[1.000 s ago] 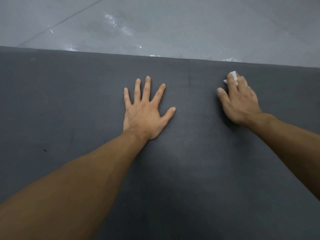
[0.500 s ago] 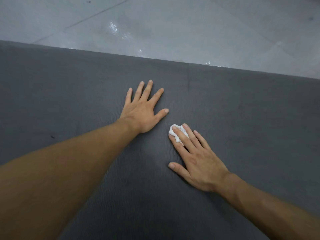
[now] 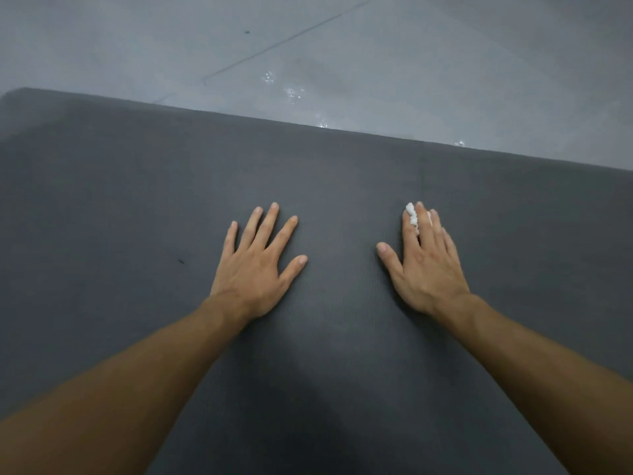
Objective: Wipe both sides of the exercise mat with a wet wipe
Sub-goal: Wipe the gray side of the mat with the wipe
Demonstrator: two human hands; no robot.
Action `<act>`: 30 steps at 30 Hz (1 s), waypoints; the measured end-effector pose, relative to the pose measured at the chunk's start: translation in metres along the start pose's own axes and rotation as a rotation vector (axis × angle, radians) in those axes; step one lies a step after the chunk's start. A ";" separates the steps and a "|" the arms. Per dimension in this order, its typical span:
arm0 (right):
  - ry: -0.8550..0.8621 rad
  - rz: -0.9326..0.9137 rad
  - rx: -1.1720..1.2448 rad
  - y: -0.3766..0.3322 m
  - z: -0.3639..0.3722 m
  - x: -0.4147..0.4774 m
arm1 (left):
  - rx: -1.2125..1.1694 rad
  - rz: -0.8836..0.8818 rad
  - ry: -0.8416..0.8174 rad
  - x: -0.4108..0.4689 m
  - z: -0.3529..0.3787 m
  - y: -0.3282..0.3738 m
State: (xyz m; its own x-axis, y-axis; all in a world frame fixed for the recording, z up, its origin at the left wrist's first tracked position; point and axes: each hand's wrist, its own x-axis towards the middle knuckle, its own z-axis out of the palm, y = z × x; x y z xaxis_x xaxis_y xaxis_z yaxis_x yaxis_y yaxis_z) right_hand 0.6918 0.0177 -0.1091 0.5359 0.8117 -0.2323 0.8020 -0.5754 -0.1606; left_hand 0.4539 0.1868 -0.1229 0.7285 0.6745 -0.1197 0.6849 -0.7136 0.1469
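A dark grey exercise mat (image 3: 137, 200) lies flat on the floor and fills most of the view. My left hand (image 3: 257, 265) rests palm down on it with the fingers spread. To its right, my right hand (image 3: 424, 262) lies flat on the mat with straight fingers that press a small bunched white wet wipe (image 3: 412, 216) against the surface. Only a bit of the wipe shows, between and beyond the fingertips. Both forearms reach in from the bottom of the view.
Beyond the mat's far edge lies a grey tiled floor (image 3: 376, 63) with a few wet glints (image 3: 291, 92) close to the mat. The mat's far left corner (image 3: 13, 94) is in view. A small dark speck (image 3: 181, 261) sits on the mat left of my left hand.
My right hand has slid the wipe from close beside my left thumb out to the right and farther away. My left hand stays planted on the mat.
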 end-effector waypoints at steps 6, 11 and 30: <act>-0.149 -0.627 -0.065 -0.074 0.019 -0.072 | 0.000 -0.085 0.050 -0.036 -0.002 -0.044; -0.147 -0.889 -0.173 -0.094 0.034 -0.089 | 0.001 -0.169 0.037 -0.063 -0.005 -0.077; -0.188 -0.820 -0.127 -0.110 0.020 -0.043 | -0.050 -0.221 -0.032 -0.116 0.002 -0.060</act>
State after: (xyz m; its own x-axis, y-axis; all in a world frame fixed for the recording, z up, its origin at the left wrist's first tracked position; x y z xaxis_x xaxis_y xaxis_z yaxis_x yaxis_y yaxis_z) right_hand 0.5756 0.0439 -0.1010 -0.2716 0.9303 -0.2466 0.9468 0.2123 -0.2418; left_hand 0.3284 0.1513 -0.1197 0.5616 0.8064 -0.1853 0.8269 -0.5386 0.1617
